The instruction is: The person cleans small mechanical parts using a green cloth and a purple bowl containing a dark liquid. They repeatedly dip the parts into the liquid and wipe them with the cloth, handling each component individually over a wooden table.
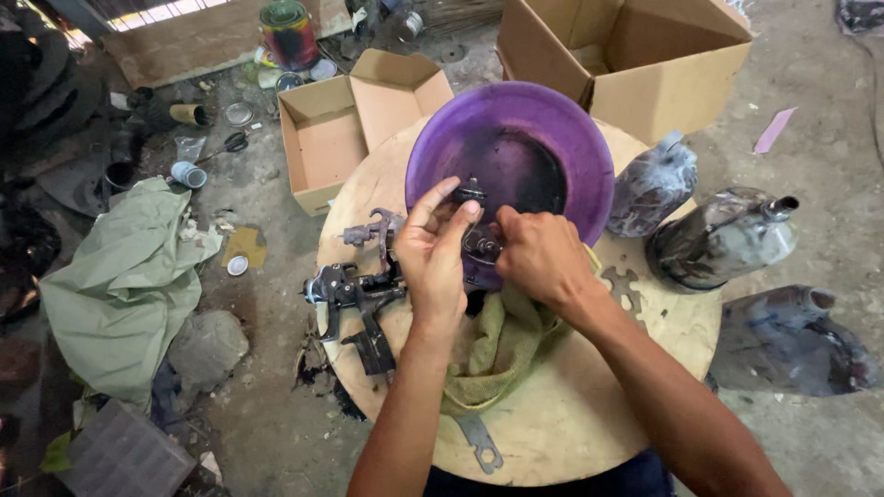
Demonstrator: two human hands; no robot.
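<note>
Place: a rough paint workshop.
Floor: bare, stained concrete floor point(276, 184) strewn with cups and lids.
Signs: paint can point(289, 33), spray guns point(359, 299), open cardboard boxes point(635, 55), paint-smeared round desk point(571, 414).

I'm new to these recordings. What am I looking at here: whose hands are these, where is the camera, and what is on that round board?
There is no machine: a person works with two bare hands, and the single camera sits on their head, looking down. The left hand and right hand meet over a purple basin and pinch a small dark metal part between them; what kind of part is too small to tell. The basin stands on a round wooden board. Also on the board: a dark spray gun to the left, a green rag under the wrists, and a flat wrench near the front edge. Open cardboard boxes and a metal cup stand around the board.
</note>
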